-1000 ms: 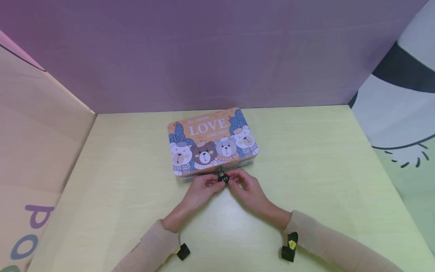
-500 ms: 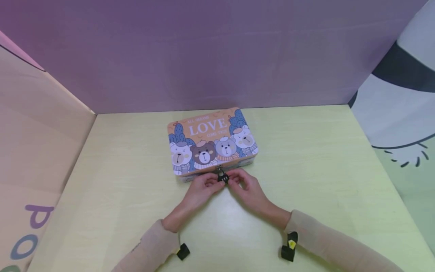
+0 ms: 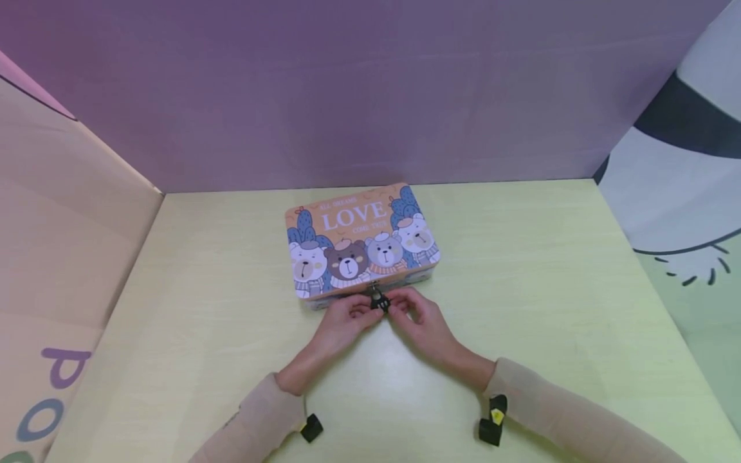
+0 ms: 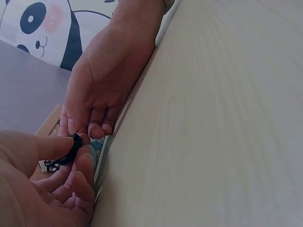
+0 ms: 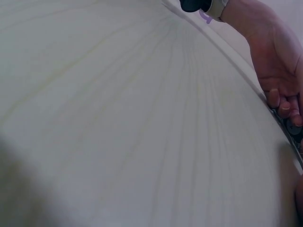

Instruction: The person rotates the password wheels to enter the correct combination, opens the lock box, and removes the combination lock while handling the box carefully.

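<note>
A tin box (image 3: 359,238) printed with bears and the word LOVE lies with its lid down, turned a little on the table. At the clasp on its front hangs a small black padlock (image 3: 380,302) with pale marks on its face. My left hand (image 3: 343,326) pinches the padlock from the left between thumb and fingers. From the other side my right hand (image 3: 427,328) pinches it too, thumb and fingertips meeting at its edge. In the left wrist view, the dark padlock (image 4: 71,152) shows between the fingertips. My right hand is almost out of the right wrist view.
The pale wooden table (image 3: 550,276) extends on both sides of the box and in front of it. A purple wall (image 3: 370,96) stands close behind the box. Printed panels (image 3: 75,257) flank the table. Small black wrist devices (image 3: 492,421) hang at both sleeves.
</note>
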{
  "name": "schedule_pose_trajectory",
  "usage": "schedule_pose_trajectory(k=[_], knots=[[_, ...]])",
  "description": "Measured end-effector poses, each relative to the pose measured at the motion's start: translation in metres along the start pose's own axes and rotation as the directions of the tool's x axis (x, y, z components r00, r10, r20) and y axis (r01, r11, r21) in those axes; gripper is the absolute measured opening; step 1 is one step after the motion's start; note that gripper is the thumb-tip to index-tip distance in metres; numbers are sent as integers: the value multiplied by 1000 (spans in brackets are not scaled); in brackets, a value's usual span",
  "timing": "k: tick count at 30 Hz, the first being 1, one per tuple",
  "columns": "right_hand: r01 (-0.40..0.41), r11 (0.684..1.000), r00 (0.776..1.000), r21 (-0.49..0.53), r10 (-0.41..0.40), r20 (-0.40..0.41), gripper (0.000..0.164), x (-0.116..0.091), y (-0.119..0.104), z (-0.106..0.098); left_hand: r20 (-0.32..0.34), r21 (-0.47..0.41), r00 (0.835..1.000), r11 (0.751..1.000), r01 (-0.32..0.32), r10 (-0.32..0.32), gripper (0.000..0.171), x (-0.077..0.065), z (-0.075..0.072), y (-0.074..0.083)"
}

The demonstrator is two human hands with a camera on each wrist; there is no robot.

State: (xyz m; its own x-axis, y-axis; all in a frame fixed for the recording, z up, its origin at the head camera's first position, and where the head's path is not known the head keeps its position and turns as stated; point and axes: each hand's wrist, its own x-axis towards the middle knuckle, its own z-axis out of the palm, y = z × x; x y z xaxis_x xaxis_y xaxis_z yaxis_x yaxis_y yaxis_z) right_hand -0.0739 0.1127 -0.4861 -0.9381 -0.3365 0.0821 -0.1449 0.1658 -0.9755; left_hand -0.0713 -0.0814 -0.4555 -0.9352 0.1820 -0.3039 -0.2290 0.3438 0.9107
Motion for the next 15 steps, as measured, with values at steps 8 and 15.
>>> schedule_pose_trajectory(k=[8, 15], knots=[[3, 1000, 1000, 3, -3, 2, 25, 0, -1, 0, 8, -4, 1000, 1000, -5, 5, 21, -1, -1, 0], [10, 1000, 1000, 4, -10, 3, 25, -1, 2, 0, 8, -10, 1000, 1000, 8, -8, 20, -1, -1, 1]])
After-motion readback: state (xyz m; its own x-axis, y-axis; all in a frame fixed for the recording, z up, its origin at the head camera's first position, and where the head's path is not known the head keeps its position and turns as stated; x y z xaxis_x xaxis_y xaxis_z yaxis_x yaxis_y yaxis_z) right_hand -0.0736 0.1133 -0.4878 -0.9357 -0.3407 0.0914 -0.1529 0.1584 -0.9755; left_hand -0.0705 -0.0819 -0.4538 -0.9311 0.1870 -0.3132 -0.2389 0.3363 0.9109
